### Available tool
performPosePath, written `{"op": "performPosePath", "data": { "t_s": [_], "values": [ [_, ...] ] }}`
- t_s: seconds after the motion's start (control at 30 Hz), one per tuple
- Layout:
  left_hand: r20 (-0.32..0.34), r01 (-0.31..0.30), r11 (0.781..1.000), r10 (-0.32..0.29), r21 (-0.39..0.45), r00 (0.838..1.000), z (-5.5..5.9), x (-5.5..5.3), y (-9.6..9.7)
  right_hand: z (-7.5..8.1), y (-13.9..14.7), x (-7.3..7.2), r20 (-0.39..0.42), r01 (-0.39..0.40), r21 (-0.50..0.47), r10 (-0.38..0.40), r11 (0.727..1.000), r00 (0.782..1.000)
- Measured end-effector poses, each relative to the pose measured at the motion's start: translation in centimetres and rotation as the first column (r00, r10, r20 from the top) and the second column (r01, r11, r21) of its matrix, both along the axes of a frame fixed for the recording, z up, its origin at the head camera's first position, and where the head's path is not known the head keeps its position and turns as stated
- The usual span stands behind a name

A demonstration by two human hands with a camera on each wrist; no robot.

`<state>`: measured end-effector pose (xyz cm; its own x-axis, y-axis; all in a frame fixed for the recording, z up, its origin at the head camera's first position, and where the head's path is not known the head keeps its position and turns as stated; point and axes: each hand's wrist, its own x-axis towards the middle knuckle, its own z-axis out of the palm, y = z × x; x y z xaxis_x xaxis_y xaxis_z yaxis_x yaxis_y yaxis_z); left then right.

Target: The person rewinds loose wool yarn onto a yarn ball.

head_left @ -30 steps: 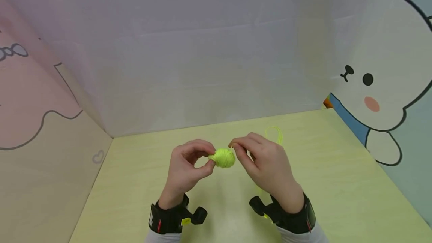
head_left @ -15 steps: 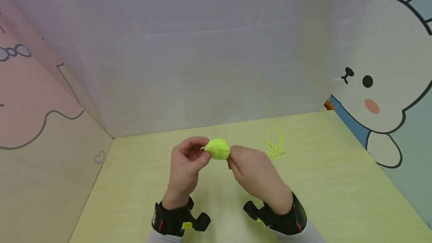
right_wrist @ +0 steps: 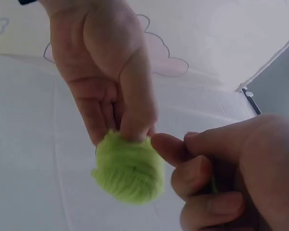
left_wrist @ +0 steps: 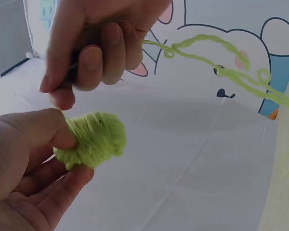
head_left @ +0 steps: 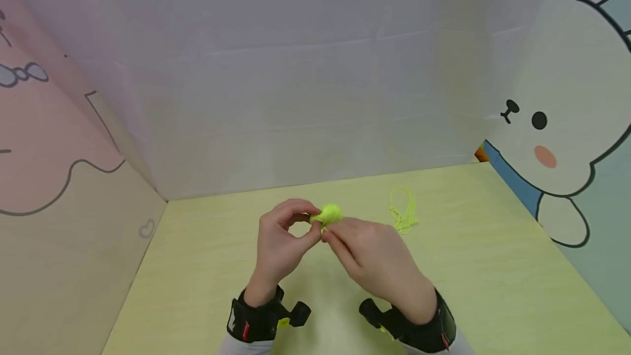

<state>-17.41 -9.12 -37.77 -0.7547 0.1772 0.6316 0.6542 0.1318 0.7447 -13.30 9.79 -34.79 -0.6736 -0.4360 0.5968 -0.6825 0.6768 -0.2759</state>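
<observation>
A small ball of neon yellow-green yarn (head_left: 332, 213) is pinched between the thumb and fingers of my left hand (head_left: 282, 241), held up over the table. Tight wraps cover the ball (left_wrist: 100, 138) in the left wrist view. Close against its near side, my right hand (head_left: 382, 253) has its thumb and index finger together, with the other fingers curled. A yarn strand (left_wrist: 197, 57) trails out of that hand in the left wrist view. The right wrist view shows the right fingertips right beside the left thumb at the ball (right_wrist: 130, 171).
Loose loops of the same yarn (head_left: 405, 213) lie on the pale yellow table (head_left: 197, 267), behind the right hand. White and cartoon-printed sheets (head_left: 296, 97) enclose the table at the back and sides. Each wrist wears a black camera strap (head_left: 253, 316).
The right hand has swung from the ball's right end down to its near side, beside the left thumb. The ball has turned in the left hand. Loose loops have settled on the table.
</observation>
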Motion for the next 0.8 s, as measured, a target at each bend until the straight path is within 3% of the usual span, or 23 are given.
{"op": "performPosePath", "data": {
  "t_s": [0.1,0.2,0.3,0.4,0.47,0.57,0.67,0.73,0.8],
  "values": [
    [0.058,0.119,0.993,-0.118,-0.015,0.991,0.2,0.1,-0.4,0.1,1.1,-0.6,-0.046,0.019,-0.112,-0.024,0.994,0.999],
    [0.128,0.208,0.978,-0.207,0.009,0.97,0.4,0.3,-0.8,0.2,1.8,-1.2,-0.053,0.015,-0.184,-0.025,0.983,0.998],
    [0.17,0.282,0.957,-0.289,0.065,0.942,0.6,0.4,-1.1,0.1,2.0,-1.7,-0.046,0.02,-0.217,-0.031,0.976,0.998],
    [0.215,0.315,0.934,-0.347,0.169,0.913,0.7,0.4,-1.3,-0.1,1.7,-2.1,-0.009,0.051,-0.222,-0.054,0.974,0.998],
    [0.258,0.28,0.929,-0.34,0.243,0.904,0.6,0.4,-1.2,-0.3,1.3,-2.2,0.033,0.088,-0.18,-0.083,0.98,0.996],
    [0.321,0.153,0.933,-0.261,0.325,0.911,0.4,0.4,-0.7,-0.6,0.5,-2.1,0.111,0.119,-0.085,-0.109,0.989,0.988],
    [0.334,0.019,0.943,-0.136,0.332,0.933,0.2,0.3,-0.1,-0.7,-0.4,-1.7,0.187,0.117,-0.043,-0.107,0.992,0.977],
    [0.306,-0.02,0.952,-0.078,0.305,0.949,0.1,0.3,0.3,-0.7,-0.7,-1.6,0.234,0.117,-0.072,-0.098,0.99,0.967],
    [0.259,-0.011,0.966,-0.059,0.259,0.964,0.1,0.4,0.6,-0.7,-0.7,-1.6,0.262,0.13,-0.109,-0.098,0.986,0.96]
  ]
}}
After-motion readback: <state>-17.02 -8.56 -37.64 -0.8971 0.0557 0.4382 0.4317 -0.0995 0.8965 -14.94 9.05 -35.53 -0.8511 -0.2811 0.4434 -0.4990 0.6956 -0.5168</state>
